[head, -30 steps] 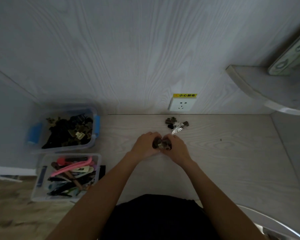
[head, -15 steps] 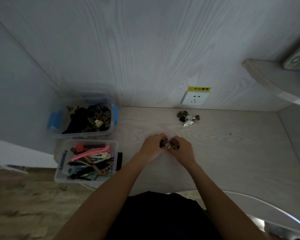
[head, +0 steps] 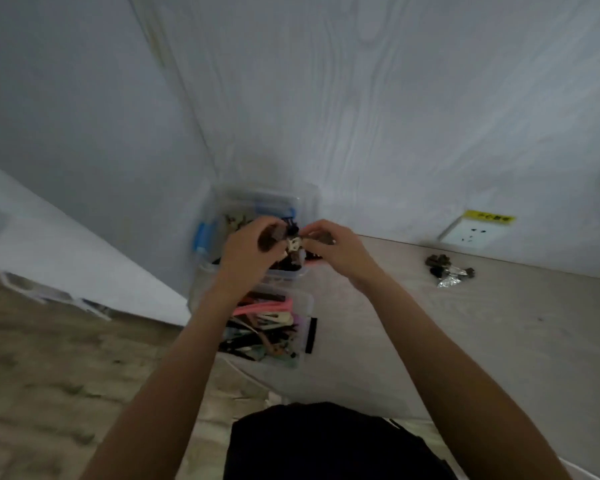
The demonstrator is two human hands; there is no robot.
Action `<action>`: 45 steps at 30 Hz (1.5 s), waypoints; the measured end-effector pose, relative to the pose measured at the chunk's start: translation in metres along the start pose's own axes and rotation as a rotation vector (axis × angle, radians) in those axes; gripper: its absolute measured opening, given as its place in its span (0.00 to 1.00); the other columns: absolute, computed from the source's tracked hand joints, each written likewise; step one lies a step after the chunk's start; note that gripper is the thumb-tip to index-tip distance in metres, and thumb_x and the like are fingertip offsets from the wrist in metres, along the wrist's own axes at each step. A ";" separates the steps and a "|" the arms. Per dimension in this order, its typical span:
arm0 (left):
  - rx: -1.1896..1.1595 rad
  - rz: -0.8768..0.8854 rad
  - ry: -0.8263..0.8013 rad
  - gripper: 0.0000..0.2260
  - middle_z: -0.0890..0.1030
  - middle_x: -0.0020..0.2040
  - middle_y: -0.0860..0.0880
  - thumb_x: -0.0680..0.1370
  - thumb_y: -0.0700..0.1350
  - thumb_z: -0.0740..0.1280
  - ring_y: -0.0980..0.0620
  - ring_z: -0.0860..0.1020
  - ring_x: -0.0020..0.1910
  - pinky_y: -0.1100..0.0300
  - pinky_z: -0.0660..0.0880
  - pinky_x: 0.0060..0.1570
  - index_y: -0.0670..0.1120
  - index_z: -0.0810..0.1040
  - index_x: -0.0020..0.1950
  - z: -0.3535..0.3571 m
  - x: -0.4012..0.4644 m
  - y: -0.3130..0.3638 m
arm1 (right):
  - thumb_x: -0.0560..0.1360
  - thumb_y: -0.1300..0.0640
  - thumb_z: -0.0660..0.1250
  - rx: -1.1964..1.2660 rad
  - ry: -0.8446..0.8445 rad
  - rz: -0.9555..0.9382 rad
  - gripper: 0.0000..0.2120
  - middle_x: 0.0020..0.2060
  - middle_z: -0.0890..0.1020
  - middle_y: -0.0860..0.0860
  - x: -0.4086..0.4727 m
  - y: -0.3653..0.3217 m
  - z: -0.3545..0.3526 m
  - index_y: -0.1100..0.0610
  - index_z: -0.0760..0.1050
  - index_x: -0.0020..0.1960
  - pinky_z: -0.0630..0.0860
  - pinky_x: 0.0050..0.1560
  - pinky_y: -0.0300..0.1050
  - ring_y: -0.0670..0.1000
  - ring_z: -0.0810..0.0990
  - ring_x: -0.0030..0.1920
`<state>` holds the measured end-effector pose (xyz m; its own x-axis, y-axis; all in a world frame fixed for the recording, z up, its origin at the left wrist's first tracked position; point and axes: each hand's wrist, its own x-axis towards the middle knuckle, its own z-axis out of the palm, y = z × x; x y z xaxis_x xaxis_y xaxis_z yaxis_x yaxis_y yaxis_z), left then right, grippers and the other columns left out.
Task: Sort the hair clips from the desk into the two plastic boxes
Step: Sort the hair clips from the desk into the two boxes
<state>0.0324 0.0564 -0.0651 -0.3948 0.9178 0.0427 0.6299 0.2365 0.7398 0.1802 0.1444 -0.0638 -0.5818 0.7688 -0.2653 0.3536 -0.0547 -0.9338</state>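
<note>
Both hands, the left hand (head: 246,249) and right hand (head: 336,249), pinch small dark brown hair clips (head: 293,242) above the far clear plastic box with blue latches (head: 201,237). The near clear plastic box of colourful clips (head: 303,306) sits just beside it. A few dark clips (head: 445,270) lie on the pale wood surface (head: 465,341), well apart from it.

This looks like a room in a home. A pale wood-grain desk (head: 465,341) stands against a wood-grain wall panel (head: 361,116), with a wall socket (head: 471,233) to the right of the fingers and two plastic boxes (head: 302,306) of hair clips under them.
</note>
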 end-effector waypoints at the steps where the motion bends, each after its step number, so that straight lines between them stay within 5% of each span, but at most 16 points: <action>1: 0.019 -0.054 0.041 0.12 0.82 0.52 0.46 0.74 0.44 0.69 0.47 0.79 0.52 0.56 0.74 0.52 0.46 0.76 0.57 -0.013 0.000 -0.012 | 0.74 0.63 0.68 0.013 -0.057 0.007 0.07 0.39 0.80 0.51 0.012 -0.009 0.012 0.61 0.78 0.52 0.82 0.44 0.45 0.46 0.80 0.40; 6: 0.171 -0.221 0.094 0.15 0.81 0.54 0.43 0.77 0.49 0.65 0.43 0.78 0.53 0.56 0.72 0.50 0.43 0.74 0.61 -0.048 0.011 -0.062 | 0.74 0.64 0.66 -0.090 -0.145 -0.031 0.09 0.46 0.78 0.57 0.067 -0.042 0.068 0.65 0.76 0.54 0.82 0.38 0.38 0.52 0.78 0.46; 10: 0.142 -0.213 0.069 0.17 0.79 0.57 0.41 0.78 0.48 0.64 0.43 0.77 0.55 0.55 0.73 0.51 0.42 0.71 0.64 -0.049 0.018 -0.071 | 0.72 0.60 0.69 -0.518 -0.181 -0.200 0.12 0.53 0.80 0.60 0.095 -0.052 0.097 0.63 0.77 0.55 0.72 0.53 0.42 0.56 0.78 0.53; 15: 0.141 -0.144 0.078 0.17 0.79 0.57 0.41 0.77 0.43 0.64 0.42 0.77 0.54 0.51 0.75 0.53 0.43 0.72 0.65 -0.048 0.007 -0.084 | 0.72 0.59 0.68 -0.811 -0.230 -0.341 0.13 0.54 0.79 0.59 0.110 -0.053 0.116 0.63 0.77 0.55 0.68 0.53 0.43 0.56 0.75 0.56; 21: 0.271 -0.095 0.139 0.16 0.78 0.53 0.40 0.74 0.40 0.68 0.40 0.74 0.52 0.50 0.72 0.52 0.42 0.74 0.61 -0.053 0.009 -0.093 | 0.76 0.64 0.59 -0.807 -0.303 -0.416 0.12 0.51 0.82 0.60 0.113 -0.047 0.116 0.61 0.75 0.59 0.77 0.48 0.52 0.59 0.80 0.48; 25: 0.235 -0.025 0.201 0.12 0.80 0.51 0.43 0.76 0.42 0.65 0.44 0.76 0.50 0.54 0.73 0.49 0.43 0.76 0.59 -0.050 0.007 -0.085 | 0.78 0.64 0.58 -0.656 -0.081 -0.438 0.14 0.53 0.83 0.56 0.085 -0.044 0.096 0.59 0.76 0.60 0.73 0.54 0.43 0.55 0.80 0.52; 28: 0.145 0.148 0.237 0.11 0.80 0.48 0.46 0.78 0.46 0.62 0.50 0.76 0.47 0.59 0.74 0.48 0.44 0.77 0.57 -0.044 0.009 -0.069 | 0.77 0.63 0.60 -0.592 0.078 -0.495 0.12 0.50 0.84 0.54 0.048 -0.037 0.062 0.58 0.78 0.56 0.75 0.52 0.47 0.54 0.81 0.50; 34: 0.026 0.519 -0.059 0.12 0.81 0.48 0.48 0.78 0.45 0.61 0.53 0.76 0.49 0.64 0.70 0.52 0.43 0.77 0.58 0.015 0.013 -0.014 | 0.75 0.62 0.63 -0.556 0.380 -0.279 0.10 0.44 0.84 0.48 -0.031 0.028 -0.024 0.54 0.79 0.52 0.76 0.51 0.44 0.48 0.81 0.45; 38: 0.025 0.463 -0.340 0.16 0.79 0.54 0.50 0.76 0.47 0.64 0.52 0.74 0.55 0.59 0.71 0.52 0.48 0.73 0.64 0.082 0.023 0.024 | 0.73 0.66 0.65 -0.542 0.471 -0.020 0.11 0.47 0.84 0.53 -0.066 0.081 -0.085 0.56 0.79 0.53 0.76 0.53 0.49 0.52 0.81 0.47; 41: 0.136 0.363 -0.545 0.26 0.71 0.66 0.46 0.74 0.48 0.68 0.47 0.68 0.65 0.52 0.68 0.62 0.48 0.65 0.71 0.139 0.038 0.047 | 0.72 0.64 0.68 -0.599 0.477 0.162 0.16 0.54 0.80 0.58 -0.078 0.119 -0.130 0.58 0.75 0.59 0.74 0.57 0.54 0.58 0.78 0.53; 45: 0.273 0.303 -0.647 0.35 0.62 0.72 0.46 0.70 0.44 0.71 0.43 0.62 0.69 0.50 0.66 0.66 0.49 0.59 0.73 0.204 0.054 0.066 | 0.68 0.60 0.72 -0.603 0.431 0.311 0.28 0.63 0.72 0.59 -0.074 0.150 -0.171 0.56 0.68 0.67 0.65 0.64 0.52 0.62 0.71 0.62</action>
<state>0.1893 0.1863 -0.1506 0.2390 0.9392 -0.2464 0.8245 -0.0622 0.5624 0.4015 0.1884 -0.1434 -0.1013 0.9599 -0.2615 0.8595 -0.0480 -0.5089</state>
